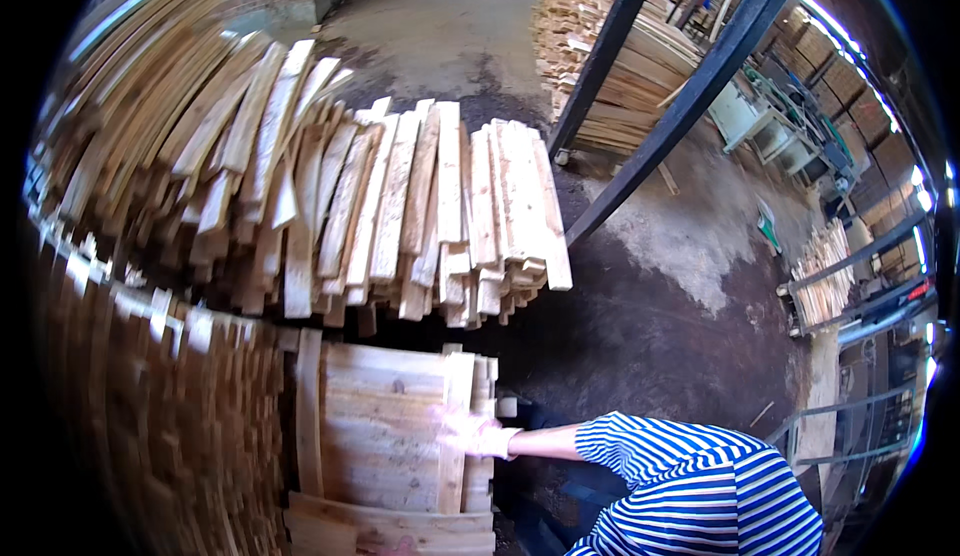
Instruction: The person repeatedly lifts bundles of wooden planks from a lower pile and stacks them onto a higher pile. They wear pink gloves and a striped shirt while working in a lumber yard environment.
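Observation:
My right hand (475, 435), in a pale glove, is over the right-hand upright slat (454, 466) of a flat panel of wooden boards (380, 416). Motion smears its fingers, so I cannot tell whether they grip the slat or only rest on it. A second slat (309, 416) runs along the panel's left side. Across the near end lies a wide plank (420, 533). My left hand does not show clearly; a small pinkish patch at the lower edge is too vague to name.
A long pile of loose wooden slats (400, 206) stands just beyond the panel. To the left rises a dense stack of board ends (180, 416). Dark slanting posts (690, 96) stand at the right, with more stacked timber (620, 106) and a pale green machine (760, 121) behind.

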`<action>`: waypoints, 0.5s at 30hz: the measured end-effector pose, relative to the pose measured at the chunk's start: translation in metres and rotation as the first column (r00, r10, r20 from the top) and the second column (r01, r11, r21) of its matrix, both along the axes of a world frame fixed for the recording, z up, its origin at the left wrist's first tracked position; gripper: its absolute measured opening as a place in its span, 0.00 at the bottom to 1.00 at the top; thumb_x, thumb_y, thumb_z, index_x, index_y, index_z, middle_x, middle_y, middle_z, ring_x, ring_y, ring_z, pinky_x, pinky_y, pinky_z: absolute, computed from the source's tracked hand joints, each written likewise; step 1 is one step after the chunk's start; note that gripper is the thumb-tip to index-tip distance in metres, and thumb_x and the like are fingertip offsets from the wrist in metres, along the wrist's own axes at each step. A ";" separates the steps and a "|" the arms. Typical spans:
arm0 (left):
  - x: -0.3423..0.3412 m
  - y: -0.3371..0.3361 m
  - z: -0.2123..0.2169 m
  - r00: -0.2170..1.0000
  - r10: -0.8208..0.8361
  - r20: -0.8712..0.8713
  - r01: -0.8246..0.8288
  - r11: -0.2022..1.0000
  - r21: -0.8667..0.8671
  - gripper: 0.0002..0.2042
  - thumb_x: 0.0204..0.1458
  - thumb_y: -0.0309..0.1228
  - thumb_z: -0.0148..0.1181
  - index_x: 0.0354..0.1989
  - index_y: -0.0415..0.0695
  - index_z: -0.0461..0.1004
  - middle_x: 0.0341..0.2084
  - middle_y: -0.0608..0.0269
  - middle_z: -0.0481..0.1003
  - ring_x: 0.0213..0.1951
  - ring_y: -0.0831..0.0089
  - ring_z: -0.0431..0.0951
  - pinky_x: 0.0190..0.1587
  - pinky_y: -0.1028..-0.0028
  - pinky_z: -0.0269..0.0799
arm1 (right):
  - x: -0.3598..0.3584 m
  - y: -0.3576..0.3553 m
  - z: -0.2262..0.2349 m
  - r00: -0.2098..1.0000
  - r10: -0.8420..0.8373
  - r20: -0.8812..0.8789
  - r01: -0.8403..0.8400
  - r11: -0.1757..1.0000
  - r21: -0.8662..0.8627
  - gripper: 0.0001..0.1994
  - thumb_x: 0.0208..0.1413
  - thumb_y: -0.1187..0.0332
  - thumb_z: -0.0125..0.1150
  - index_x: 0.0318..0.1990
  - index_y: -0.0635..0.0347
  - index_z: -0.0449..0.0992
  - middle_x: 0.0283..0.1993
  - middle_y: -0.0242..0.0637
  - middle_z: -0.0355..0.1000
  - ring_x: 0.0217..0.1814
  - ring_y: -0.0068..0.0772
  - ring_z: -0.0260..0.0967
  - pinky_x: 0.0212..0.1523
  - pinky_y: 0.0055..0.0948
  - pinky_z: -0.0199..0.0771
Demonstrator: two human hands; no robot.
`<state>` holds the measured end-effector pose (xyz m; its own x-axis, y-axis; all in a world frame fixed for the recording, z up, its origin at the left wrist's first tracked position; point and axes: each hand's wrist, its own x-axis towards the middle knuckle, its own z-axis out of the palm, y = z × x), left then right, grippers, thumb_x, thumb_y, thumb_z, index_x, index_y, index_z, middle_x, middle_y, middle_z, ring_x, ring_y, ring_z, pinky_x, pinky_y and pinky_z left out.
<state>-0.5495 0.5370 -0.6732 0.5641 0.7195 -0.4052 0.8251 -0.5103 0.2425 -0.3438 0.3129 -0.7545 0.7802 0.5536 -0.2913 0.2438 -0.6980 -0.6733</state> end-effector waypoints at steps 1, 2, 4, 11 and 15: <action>0.017 -0.003 0.006 1.000 -0.015 0.006 0.015 1.000 0.005 0.32 0.63 0.49 0.52 0.70 0.42 0.58 0.63 0.42 0.65 0.63 0.52 0.65 0.68 0.60 0.59 | 0.036 -0.016 0.015 0.994 -0.108 0.004 0.108 0.992 -0.058 0.36 0.63 0.52 0.52 0.74 0.59 0.50 0.76 0.49 0.51 0.77 0.48 0.49 0.75 0.38 0.49; 0.035 -0.007 0.012 0.999 -0.034 0.005 0.034 0.999 0.011 0.32 0.63 0.49 0.52 0.70 0.41 0.58 0.62 0.42 0.66 0.63 0.51 0.65 0.68 0.59 0.59 | 0.072 -0.037 0.031 0.974 -0.228 -0.007 0.223 0.961 -0.164 0.37 0.61 0.51 0.54 0.74 0.58 0.51 0.76 0.49 0.51 0.76 0.49 0.50 0.74 0.41 0.51; 0.089 -0.031 0.022 0.995 -0.093 0.044 0.095 0.995 -0.035 0.32 0.63 0.48 0.53 0.70 0.41 0.58 0.62 0.41 0.66 0.63 0.50 0.66 0.68 0.59 0.59 | 0.145 -0.088 0.073 0.859 -0.468 0.206 0.511 0.792 -0.335 0.40 0.57 0.49 0.59 0.74 0.54 0.53 0.75 0.49 0.52 0.75 0.52 0.51 0.72 0.47 0.53; 0.273 -0.138 0.031 0.969 -0.142 0.203 0.232 0.807 -0.544 0.30 0.63 0.45 0.55 0.68 0.41 0.61 0.53 0.42 0.71 0.52 0.52 0.71 0.57 0.61 0.65 | 0.257 -0.213 0.055 0.470 -0.880 0.070 0.820 0.406 -0.403 0.58 0.45 0.46 0.73 0.73 0.63 0.37 0.71 0.61 0.53 0.69 0.61 0.59 0.65 0.47 0.65; 0.366 -0.208 -0.016 0.960 0.013 0.279 0.246 0.431 -0.868 0.24 0.64 0.39 0.56 0.65 0.42 0.64 0.38 0.49 0.81 0.33 0.62 0.80 0.37 0.68 0.77 | 0.254 -0.220 0.074 0.454 -0.891 0.001 0.842 0.428 -0.329 0.52 0.47 0.52 0.71 0.73 0.61 0.41 0.67 0.63 0.57 0.65 0.61 0.63 0.63 0.48 0.67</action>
<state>-0.1832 0.3294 -0.6896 0.7723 -0.0477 -0.6335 0.6345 0.0098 0.7728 -0.0901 0.0929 -0.6807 0.7347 -0.5016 -0.4568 -0.6739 -0.6171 -0.4062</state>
